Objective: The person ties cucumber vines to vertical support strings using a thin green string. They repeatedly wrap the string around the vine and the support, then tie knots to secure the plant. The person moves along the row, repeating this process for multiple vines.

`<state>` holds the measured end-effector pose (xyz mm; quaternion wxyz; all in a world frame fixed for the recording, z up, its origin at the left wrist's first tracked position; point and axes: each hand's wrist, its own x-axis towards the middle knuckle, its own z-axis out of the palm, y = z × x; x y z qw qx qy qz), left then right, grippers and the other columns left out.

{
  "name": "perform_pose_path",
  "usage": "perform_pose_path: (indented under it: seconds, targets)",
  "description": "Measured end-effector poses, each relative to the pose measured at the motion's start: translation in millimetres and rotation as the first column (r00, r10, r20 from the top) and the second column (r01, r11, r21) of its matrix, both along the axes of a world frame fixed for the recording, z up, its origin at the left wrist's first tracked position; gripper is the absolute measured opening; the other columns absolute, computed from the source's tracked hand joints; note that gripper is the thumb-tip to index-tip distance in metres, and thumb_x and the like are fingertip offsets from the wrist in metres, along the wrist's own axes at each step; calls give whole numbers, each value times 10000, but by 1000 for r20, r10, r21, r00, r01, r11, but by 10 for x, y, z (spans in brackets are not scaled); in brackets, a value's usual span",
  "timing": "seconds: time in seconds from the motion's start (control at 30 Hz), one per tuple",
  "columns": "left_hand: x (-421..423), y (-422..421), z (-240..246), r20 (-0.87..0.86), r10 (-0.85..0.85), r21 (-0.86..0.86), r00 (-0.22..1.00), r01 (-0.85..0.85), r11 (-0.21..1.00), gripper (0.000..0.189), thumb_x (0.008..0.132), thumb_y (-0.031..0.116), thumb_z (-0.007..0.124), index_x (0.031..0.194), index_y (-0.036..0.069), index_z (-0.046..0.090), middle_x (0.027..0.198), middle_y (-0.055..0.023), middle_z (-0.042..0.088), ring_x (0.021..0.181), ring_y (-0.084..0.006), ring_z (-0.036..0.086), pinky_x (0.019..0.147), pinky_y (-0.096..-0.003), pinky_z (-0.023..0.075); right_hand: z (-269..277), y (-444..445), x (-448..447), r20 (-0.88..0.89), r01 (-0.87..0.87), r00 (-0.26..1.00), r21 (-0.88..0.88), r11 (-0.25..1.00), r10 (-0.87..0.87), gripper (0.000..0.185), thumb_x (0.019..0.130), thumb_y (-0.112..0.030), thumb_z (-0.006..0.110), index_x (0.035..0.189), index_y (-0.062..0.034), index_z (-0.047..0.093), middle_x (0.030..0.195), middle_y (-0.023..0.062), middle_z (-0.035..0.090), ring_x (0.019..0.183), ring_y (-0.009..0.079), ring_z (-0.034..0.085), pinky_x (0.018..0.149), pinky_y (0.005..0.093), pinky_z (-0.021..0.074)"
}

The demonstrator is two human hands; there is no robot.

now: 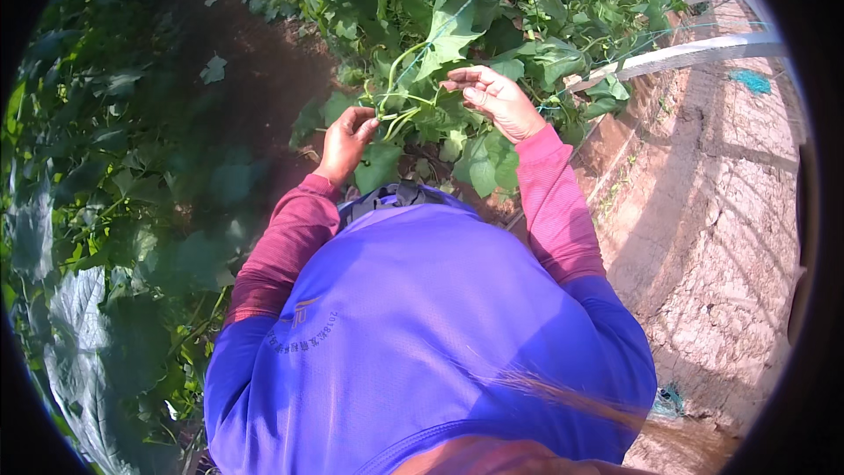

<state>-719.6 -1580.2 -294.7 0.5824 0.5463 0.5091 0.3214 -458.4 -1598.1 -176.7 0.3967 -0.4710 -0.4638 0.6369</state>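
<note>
My left hand (348, 140) pinches a thin green vine stem (388, 117) between thumb and fingertips, where several pale stalks and tendrils meet. A blue-green twine (455, 18) runs from this spot up and to the right, and a curved stem rises alongside it. To the right, my right hand (496, 100) is raised beside the vine, its fingers bent and a little apart. Nothing shows in its grasp. A lobed, sunlit leaf (448, 46) hangs just above and left of the right fingers. Behind the left fingertips, the exact grip is partly hidden.
Dense leafy vines (560, 0) fill the far side, and more foliage (119, 178) stands on the left past a shaded soil strip (264, 66). At right, a whitish beam (699, 49) juts out from a sunlit earthen surface (712, 231). Teal netting scraps (750, 81) lie there.
</note>
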Motion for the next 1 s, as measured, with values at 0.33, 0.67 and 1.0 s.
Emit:
perform_pose_path:
  seconds: [0.33, 0.67, 1.0]
  targets:
    - [38, 241, -9, -499, -204, 220, 842, 351, 910, 236, 813, 201, 656, 935, 17, 573, 914, -113, 506, 781, -254, 567, 707, -351, 456, -1430, -74, 901, 102, 685, 717, -291, 668, -690, 675, 862, -28, 540, 1414, -144, 169, 1286, 126, 454, 949, 230, 597, 732, 314, 505]
    - [3029, 675, 1604, -90, -618, 303, 781, 613, 730, 347, 931, 302, 517, 1049, -14, 600, 861, -67, 633, 747, -140, 611, 724, -284, 494, -1499, -1135, 3227, 548, 907, -5, 354, 227, -836, 803, 762, -28, 634, 1419, -46, 173, 1406, 204, 326, 1195, 274, 423, 963, 336, 360]
    - [4338, 1081, 1961, -177, -562, 419, 808, 579, 700, 543, 917, 341, 483, 1330, 5, 378, 1138, -240, 569, 1087, -328, 545, 910, -359, 424, -1567, -1720, 3746, 364, 874, 170, 373, 311, -916, 682, 789, 77, 555, 1387, -36, 249, 1243, 104, 480, 975, 188, 531, 846, 290, 441]
